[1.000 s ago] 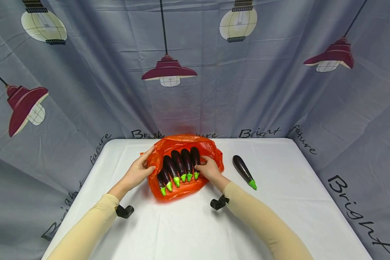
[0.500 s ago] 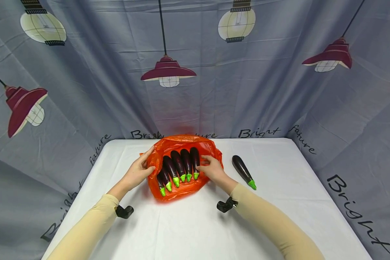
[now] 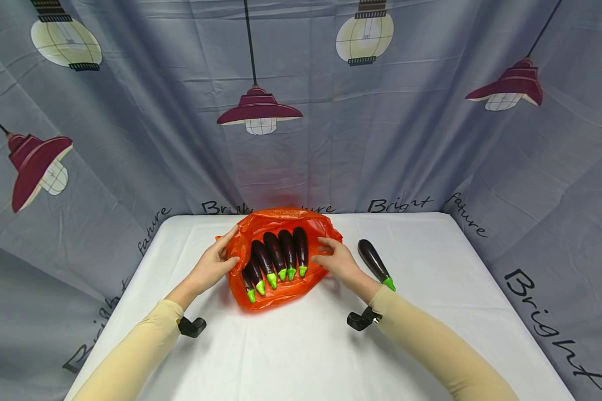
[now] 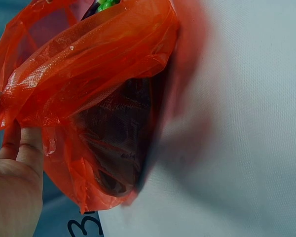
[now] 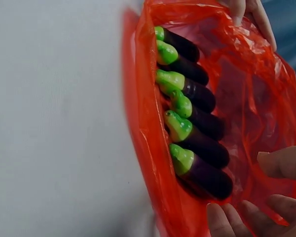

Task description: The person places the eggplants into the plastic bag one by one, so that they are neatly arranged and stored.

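An orange-red plastic bag (image 3: 291,303) lies open on the table, its mouth toward me. Inside, several dark eggplants (image 3: 273,253) with green stem ends lie side by side, seen closer in the right wrist view as a row of eggplants (image 5: 207,175). My left hand (image 3: 210,267) grips the bag's left rim between thumb and fingers; part of that hand (image 4: 17,182) shows against the plastic in the left wrist view. At the bag's right side my right hand (image 3: 342,263) has its fingers apart, holding nothing, just right of the rightmost eggplant.
One more eggplant (image 3: 373,260) lies on the white table (image 3: 281,356) right of the bag, its stem end partly behind my right forearm. A grey curtain (image 3: 406,139) printed with lamps hangs around the table.
My right hand has let go of the rightmost eggplant in the bag and drawn back to the right. The left hand and bag have stayed nearly still.
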{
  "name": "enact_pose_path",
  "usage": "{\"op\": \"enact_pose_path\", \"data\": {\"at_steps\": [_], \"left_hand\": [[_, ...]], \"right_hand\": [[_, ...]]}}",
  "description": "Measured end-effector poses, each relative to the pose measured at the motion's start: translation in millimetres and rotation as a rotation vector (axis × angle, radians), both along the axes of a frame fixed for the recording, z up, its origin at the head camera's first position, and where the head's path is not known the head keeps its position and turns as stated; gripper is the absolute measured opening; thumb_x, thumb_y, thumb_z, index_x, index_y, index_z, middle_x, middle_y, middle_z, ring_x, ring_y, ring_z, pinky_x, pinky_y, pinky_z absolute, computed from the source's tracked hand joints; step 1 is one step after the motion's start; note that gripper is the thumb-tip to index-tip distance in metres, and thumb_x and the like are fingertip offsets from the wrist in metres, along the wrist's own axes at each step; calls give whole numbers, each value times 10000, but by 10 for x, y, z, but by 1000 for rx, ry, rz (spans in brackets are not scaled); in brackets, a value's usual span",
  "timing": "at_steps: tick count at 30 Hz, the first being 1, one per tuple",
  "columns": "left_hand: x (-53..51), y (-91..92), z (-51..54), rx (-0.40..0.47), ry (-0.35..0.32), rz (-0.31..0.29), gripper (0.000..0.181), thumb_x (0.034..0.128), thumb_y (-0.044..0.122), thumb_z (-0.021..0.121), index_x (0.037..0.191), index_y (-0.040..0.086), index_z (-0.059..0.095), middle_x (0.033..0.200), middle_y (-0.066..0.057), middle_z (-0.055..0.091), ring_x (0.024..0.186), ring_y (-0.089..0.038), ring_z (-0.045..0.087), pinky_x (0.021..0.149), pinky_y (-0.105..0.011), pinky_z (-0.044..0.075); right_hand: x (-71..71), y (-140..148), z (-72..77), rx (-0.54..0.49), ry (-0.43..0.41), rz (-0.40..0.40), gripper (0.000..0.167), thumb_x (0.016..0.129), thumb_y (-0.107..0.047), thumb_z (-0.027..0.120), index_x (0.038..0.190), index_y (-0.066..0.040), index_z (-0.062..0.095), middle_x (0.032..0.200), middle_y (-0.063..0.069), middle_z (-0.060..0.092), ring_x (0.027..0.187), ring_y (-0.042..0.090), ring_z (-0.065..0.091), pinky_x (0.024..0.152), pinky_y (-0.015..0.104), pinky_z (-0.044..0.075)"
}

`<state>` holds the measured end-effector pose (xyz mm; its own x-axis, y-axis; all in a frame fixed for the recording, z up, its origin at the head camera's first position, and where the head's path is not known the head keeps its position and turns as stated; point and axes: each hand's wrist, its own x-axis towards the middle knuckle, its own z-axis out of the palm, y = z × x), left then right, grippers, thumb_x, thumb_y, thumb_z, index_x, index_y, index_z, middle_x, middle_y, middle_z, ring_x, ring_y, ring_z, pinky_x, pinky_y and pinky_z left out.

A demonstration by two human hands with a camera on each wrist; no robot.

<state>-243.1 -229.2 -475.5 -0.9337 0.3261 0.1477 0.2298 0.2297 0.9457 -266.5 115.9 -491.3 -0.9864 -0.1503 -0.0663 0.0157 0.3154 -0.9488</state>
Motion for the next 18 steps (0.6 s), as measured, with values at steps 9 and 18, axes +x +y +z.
{"op": "enact_pose_path", "data": {"at_steps": [9,18], "left_hand": [[-9,7,-10,-4,-1,-1,795,986,-57,582,1647,228,242,1659,-146,261,1454,-336,358,983,-174,453],[-5,16,-3,1,1,0,794,983,-66,582,1646,219,249,1641,-182,289,1421,-357,403,966,-187,474]], "right_hand": [[51,202,137,54,63,20,634,908,-94,749,1488,-13,507,1339,213,618,1170,390,619,935,409,555],[76,465,236,142,96,15,641,930,-136,724,1514,-34,478,1369,238,593,1136,369,640,869,410,585]]}}
